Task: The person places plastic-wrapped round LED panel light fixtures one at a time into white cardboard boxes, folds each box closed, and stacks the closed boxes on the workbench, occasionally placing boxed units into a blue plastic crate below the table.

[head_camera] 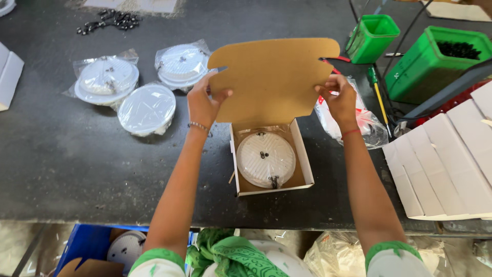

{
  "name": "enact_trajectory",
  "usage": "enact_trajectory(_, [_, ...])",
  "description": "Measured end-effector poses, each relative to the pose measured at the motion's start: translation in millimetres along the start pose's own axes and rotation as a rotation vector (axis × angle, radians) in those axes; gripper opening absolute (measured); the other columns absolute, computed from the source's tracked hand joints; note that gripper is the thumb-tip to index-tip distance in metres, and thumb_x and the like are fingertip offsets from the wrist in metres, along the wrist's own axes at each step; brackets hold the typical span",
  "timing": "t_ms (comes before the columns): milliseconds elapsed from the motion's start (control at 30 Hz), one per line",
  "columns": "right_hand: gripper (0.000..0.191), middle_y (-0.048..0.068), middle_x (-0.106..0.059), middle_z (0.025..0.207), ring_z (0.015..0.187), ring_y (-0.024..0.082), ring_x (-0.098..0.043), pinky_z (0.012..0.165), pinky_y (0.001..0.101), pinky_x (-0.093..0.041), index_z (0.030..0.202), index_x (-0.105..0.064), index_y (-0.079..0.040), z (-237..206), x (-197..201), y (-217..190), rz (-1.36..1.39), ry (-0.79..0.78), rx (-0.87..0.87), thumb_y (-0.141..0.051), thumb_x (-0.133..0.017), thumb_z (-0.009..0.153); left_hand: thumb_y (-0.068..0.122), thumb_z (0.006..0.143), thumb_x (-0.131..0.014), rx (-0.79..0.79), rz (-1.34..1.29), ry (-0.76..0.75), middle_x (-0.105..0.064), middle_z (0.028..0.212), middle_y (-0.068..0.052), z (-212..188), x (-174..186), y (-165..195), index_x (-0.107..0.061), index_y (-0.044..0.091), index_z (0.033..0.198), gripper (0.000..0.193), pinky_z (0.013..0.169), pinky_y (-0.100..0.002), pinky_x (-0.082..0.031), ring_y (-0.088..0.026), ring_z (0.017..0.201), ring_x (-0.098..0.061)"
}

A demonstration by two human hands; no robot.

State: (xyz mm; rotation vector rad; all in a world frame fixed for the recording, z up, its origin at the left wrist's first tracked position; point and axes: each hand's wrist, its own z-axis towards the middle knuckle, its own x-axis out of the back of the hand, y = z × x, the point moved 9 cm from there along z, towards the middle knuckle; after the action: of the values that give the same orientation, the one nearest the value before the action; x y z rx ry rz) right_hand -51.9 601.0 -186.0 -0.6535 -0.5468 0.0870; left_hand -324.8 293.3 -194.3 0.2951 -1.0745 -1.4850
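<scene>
Head view: your left hand (203,105) and right hand (339,100) pinch the box lid (271,77); fold evenly so the bagged round light (265,159) stays flat.

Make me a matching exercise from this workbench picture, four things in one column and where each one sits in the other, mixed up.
Things:
1. round white lamp
2. box lid
3. green bins
4. three bagged lamps

Places:
A. far right of the table
B. held by left hand and right hand
C. left of the box
D. inside the open box

Pairs: 1-D, 2-B, 3-A, 4-C
</scene>
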Motion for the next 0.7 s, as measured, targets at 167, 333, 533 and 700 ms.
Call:
enact_trajectory(167, [0.037,0.004,-0.071,0.082,0.076,0.016,-0.072,0.071,0.0302,-0.057,0.121,-0.062,-0.003,-3.0,-11.5,-0.5,0.104,-0.14,-0.186,-0.011,-0.083,0.092,0.028,0.095,-0.087,-0.043,0.291,0.076,-0.072,0.105,-0.01,7.8,-15.7,7.1,-0.063,0.015,0.113,0.033,0.077,-0.042,-0.056,-0.03,0.093,-0.071])
enact_trajectory(333, [0.059,0.008,-0.067,0.076,0.067,0.018,-0.069,0.063,0.032,-0.055,0.136,-0.056,-0.001,-30.0,-14.5,-55.4,-0.109,-0.21,-0.133,-0.008,-0.082,0.083,0.012,0.09,-0.074,-0.017,0.093,0.057,-0.062,0.13,-0.009,-14.3,-34.4,48.5,-0.056,0.012,0.13,0.044,0.071,-0.044,-0.056,-0.024,0.083,-0.071])
enact_trajectory(533, [0.041,0.003,-0.063,0.118,0.108,0.013,-0.067,0.088,0.03,-0.06,0.127,-0.053,-0.007,-91.9,-3.8,-60.4,0.603,-0.464,-0.362,-0.007,-0.07,0.09,0.005,0.083,-0.07,-0.026,-0.583,-0.363,-0.049,0.138,-0.008,-55.7,-14.0,36.3,-0.055,0.012,0.135,0.054,0.097,-0.038,-0.056,-0.021,0.117,-0.06])
enact_trajectory(700, [0.043,0.012,-0.067,0.143,0.129,0.021,-0.06,0.11,0.0368,-0.047,0.137,-0.068,-0.009,-182.9,1.7,-25.3,0.441,-0.8,-0.624,-0.02,-0.065,0.096,0.017,0.098,-0.063,0.065,-0.585,-0.713,-0.054,0.144,-0.011,-130.5,-9.8,-10.2,-0.079,0.009,0.11,0.021,0.113,-0.042,-0.048,-0.027,0.133,-0.055])
